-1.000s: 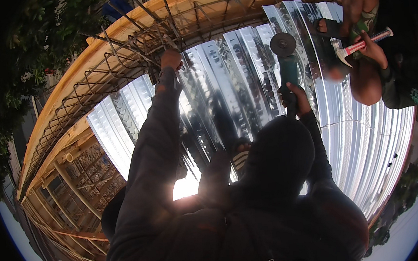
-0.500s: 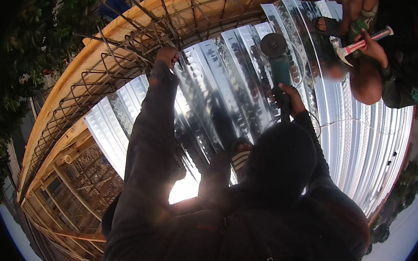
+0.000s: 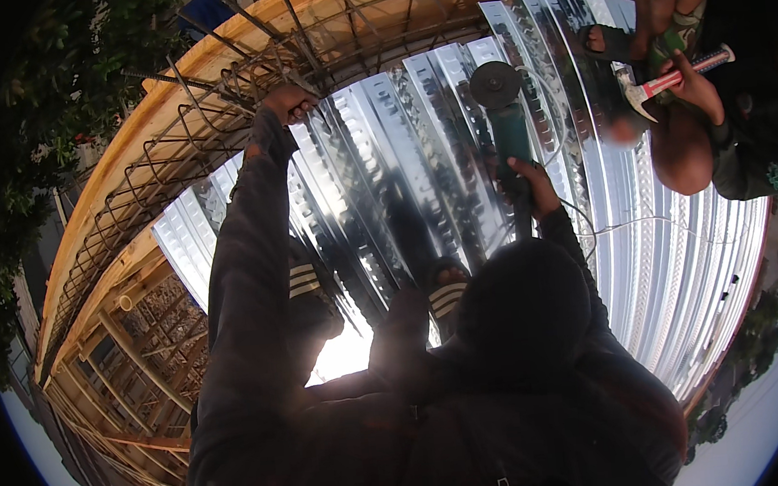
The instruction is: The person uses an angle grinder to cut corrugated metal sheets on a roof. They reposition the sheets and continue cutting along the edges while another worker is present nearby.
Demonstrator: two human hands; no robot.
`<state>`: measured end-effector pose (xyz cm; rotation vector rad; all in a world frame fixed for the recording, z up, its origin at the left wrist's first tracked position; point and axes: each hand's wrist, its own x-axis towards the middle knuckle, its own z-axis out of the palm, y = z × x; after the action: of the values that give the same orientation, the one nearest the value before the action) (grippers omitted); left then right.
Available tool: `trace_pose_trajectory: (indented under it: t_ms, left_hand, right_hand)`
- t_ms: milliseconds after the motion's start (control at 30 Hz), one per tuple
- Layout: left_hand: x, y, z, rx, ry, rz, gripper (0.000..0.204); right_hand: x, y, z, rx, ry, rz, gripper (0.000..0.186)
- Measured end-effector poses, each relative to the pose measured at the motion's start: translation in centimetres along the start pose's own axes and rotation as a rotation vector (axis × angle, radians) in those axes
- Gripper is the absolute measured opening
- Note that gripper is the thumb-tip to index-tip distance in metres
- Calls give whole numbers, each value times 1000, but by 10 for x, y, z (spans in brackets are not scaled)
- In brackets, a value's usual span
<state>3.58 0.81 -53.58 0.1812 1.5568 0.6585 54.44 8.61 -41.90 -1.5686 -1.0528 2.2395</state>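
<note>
My right hand (image 3: 537, 186) is wrapped round the body of a teal angle grinder (image 3: 510, 133). Its dark round disc (image 3: 495, 84) points away from me, over the shiny ribbed metal decking (image 3: 379, 120). My left hand (image 3: 288, 103) reaches out to the far edge of the decking, beside the steel rebar (image 3: 229, 93). Its fingers are curled closed, and what they grip, if anything, is hidden. A cable (image 3: 578, 205) runs from near the grinder across the sheets.
At the right a co-worker crouches, holding a claw hammer (image 3: 669, 84) with a red handle. A curved wooden formwork board (image 3: 109, 164) with a rebar cage rims the decking. Timber framing (image 3: 142, 354) drops away at lower left. My sandalled foot (image 3: 448, 286) stands on the sheets.
My left hand has moved left along the decking's far edge, still closed. The grinder in my right hand has shifted slightly left. The co-worker's hammer stays almost in place.
</note>
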Motion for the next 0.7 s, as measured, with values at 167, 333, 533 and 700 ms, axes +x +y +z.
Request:
trace_pose_trajectory:
  t_ms: [167, 333, 533, 700]
  left_hand:
    - [-24, -3, 27, 227, 153, 227, 15]
    - [-39, -24, 41, -29, 153, 423, 12]
    - [-14, -41, 55, -178, 346, 445, 14]
    - [29, -45, 74, 433, 1027, 367, 22]
  right_hand:
    - [-5, 3, -2, 5, 29, 0, 42]
    - [-2, 13, -7, -19, 67, 16, 41]
    - [1, 23, -5, 24, 58, 47, 41]
    - [-2, 22, 0, 9, 26, 58, 40]
